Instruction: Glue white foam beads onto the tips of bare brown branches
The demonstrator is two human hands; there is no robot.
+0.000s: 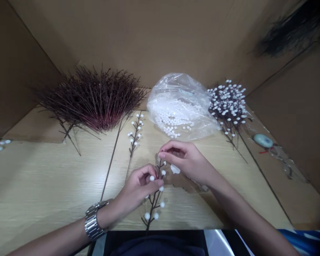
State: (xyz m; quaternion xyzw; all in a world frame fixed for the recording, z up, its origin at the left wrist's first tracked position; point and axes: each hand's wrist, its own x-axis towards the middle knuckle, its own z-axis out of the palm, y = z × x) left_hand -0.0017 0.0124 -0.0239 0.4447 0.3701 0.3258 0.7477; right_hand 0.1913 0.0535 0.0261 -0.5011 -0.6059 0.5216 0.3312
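Observation:
A brown twig (154, 199) with white balls on its side shoots stands near the table's front edge. My left hand (144, 183), with a metal watch on the wrist, pinches its stem around the middle. The fingertips of my right hand (180, 156) are closed at the upper tip of the same twig; whether a ball is between them is hard to make out. A small white scrap (175, 169) shows just below the right fingers. Another twig with white balls (135, 135) lies behind my left hand.
Bare brown twigs (96, 96) form a large pile at the back left. A clear bag of white balls (176, 110) lies at the back centre, beside a bunch of balled twigs (228, 103). Glasses (288, 161) and a pale green oval object (263, 140) lie at right.

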